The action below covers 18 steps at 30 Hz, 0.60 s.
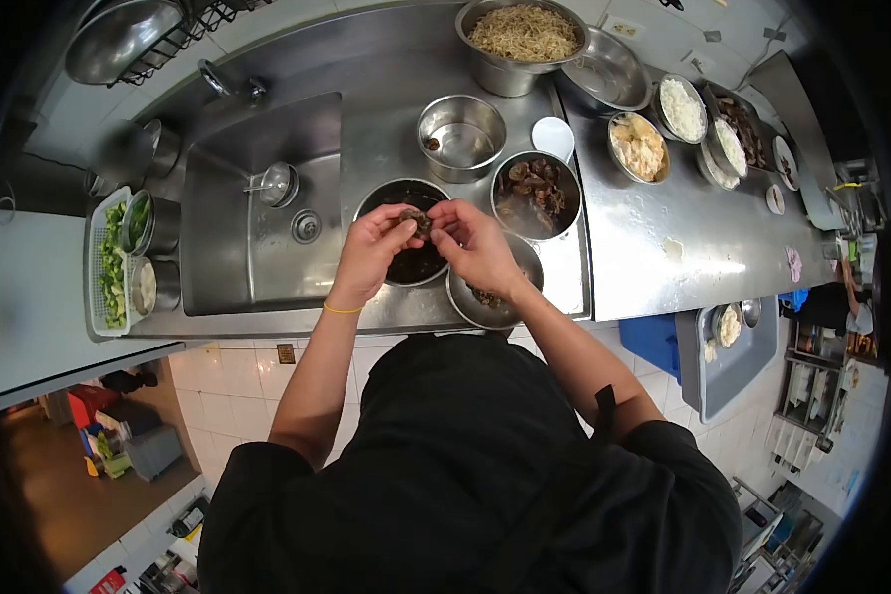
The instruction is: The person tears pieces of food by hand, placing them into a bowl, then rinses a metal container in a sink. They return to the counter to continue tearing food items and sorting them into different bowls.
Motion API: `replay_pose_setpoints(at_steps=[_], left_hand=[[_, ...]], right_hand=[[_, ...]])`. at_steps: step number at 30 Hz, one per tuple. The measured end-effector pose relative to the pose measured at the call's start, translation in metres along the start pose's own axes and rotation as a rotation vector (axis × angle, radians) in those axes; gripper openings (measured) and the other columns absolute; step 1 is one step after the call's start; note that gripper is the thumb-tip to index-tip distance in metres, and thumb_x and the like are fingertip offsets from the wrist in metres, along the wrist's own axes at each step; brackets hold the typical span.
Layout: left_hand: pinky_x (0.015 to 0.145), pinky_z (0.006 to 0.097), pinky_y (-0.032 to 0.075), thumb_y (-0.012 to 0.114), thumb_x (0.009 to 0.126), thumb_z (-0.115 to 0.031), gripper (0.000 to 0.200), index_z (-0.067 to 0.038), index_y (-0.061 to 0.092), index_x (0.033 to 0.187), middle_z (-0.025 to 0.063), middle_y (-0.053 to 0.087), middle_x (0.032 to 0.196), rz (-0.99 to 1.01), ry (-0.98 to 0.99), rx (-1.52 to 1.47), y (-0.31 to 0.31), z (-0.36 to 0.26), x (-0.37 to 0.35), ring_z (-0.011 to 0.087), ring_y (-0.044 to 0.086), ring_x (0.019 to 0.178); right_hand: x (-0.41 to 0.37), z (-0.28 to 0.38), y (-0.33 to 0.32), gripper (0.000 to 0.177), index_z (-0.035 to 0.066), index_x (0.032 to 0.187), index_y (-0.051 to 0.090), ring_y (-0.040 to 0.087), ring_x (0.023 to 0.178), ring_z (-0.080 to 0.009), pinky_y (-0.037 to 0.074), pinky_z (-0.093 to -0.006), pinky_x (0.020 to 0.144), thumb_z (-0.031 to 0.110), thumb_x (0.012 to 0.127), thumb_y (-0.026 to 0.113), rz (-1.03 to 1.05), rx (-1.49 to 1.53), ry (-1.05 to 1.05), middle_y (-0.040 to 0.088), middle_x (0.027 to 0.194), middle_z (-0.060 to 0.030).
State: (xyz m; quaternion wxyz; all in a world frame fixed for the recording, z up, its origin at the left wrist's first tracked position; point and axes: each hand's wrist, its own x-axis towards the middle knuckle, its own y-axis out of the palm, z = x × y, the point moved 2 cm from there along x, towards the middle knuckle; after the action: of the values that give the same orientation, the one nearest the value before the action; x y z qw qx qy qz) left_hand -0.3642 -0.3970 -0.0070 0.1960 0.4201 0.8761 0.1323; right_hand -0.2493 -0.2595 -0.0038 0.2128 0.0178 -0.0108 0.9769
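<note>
My left hand (376,246) and my right hand (477,247) meet over a steel bowl (402,184) of dark liquid. Pinched between both sets of fingertips is a small dark brown, wrinkled piece that looks like a soaked mushroom (419,225). Right of the hands, another steel bowl (577,193) holds brown pieces, apparently mushrooms too, in some liquid. Under my right wrist sits a third bowl (527,265) with small dark bits, partly covered by the forearm. A steel pot (462,129) beyond the hands has one brown piece inside.
To the left lies a sink (228,228) with a ladle (276,184) in it. A green-filled white basket (97,297) stands beyond. At the back is a bowl of noodle-like strands (523,35). More filled bowls (640,148) line the right counter, above a grey tub (738,371).
</note>
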Motion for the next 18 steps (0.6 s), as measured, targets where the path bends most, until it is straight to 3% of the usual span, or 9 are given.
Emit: replay_pose_setpoints(at_steps=[3, 7, 10, 13, 15, 18], left_hand=[[0.072, 0.0251, 0.052, 0.063, 0.092, -0.003, 0.02, 0.001, 0.062, 0.112, 0.0084, 0.065, 0.101, -0.021, 0.041, -0.028, 0.006, 0.001, -0.003, 0.0134, 0.062, 0.085], [0.068, 0.0248, 0.051, 0.063, 0.093, -0.002, 0.024, 0.0, 0.061, 0.116, 0.0075, 0.064, 0.1, 0.025, 0.072, -0.096, 0.007, 0.004, -0.004, 0.0133, 0.062, 0.082], [0.066, 0.0244, 0.05, 0.063, 0.093, -0.001, 0.025, -0.002, 0.059, 0.117, 0.0075, 0.063, 0.101, 0.01, 0.096, -0.146, 0.008, 0.006, -0.005, 0.0134, 0.061, 0.081], [0.069, 0.0246, 0.05, 0.061, 0.093, 0.0, 0.023, -0.004, 0.057, 0.116, 0.0063, 0.063, 0.103, 0.067, 0.047, -0.198, 0.011, 0.007, -0.007, 0.0135, 0.061, 0.085], [0.073, 0.0257, 0.05, 0.061, 0.094, -0.001, 0.021, -0.005, 0.057, 0.113, 0.0047, 0.062, 0.104, 0.053, -0.013, -0.241, 0.016, 0.006, -0.009, 0.0135, 0.061, 0.089], [0.076, 0.0268, 0.05, 0.061, 0.094, -0.001, 0.019, -0.007, 0.057, 0.111, 0.0041, 0.061, 0.106, 0.144, 0.035, -0.318, 0.016, 0.013, -0.006, 0.0133, 0.06, 0.094]], right_hand=[[-0.001, -0.007, 0.003, 0.021, 0.0, 0.111, 0.06, 0.06, 0.077, -0.0102, 0.051, -0.0252, 0.066, 0.001, 0.09, 0.061, -0.038, 0.146, 0.066, 0.065, 0.087, -0.0055], [-0.003, 0.011, 0.002, 0.021, 0.001, 0.112, 0.061, 0.06, 0.077, -0.0103, 0.05, -0.0251, 0.066, 0.001, 0.091, 0.062, -0.01, 0.135, -0.014, 0.065, 0.088, -0.0045], [-0.008, 0.015, 0.002, 0.018, 0.0, 0.11, 0.062, 0.061, 0.077, -0.0109, 0.051, -0.0258, 0.066, 0.002, 0.091, 0.063, 0.051, 0.122, 0.075, 0.065, 0.088, -0.006], [-0.01, 0.023, 0.001, 0.016, -0.001, 0.105, 0.064, 0.064, 0.075, -0.0151, 0.051, -0.0274, 0.066, 0.002, 0.089, 0.064, -0.004, -0.008, -0.07, 0.066, 0.088, -0.0092], [-0.014, 0.035, -0.004, 0.016, -0.001, 0.102, 0.065, 0.066, 0.074, -0.0218, 0.053, -0.0307, 0.067, 0.001, 0.086, 0.066, -0.022, -0.248, -0.251, 0.065, 0.091, -0.0127], [-0.024, 0.047, -0.006, 0.018, 0.001, 0.101, 0.065, 0.066, 0.078, -0.0263, 0.053, -0.0335, 0.069, 0.001, 0.083, 0.067, -0.063, -0.29, -0.291, 0.064, 0.095, -0.014]])
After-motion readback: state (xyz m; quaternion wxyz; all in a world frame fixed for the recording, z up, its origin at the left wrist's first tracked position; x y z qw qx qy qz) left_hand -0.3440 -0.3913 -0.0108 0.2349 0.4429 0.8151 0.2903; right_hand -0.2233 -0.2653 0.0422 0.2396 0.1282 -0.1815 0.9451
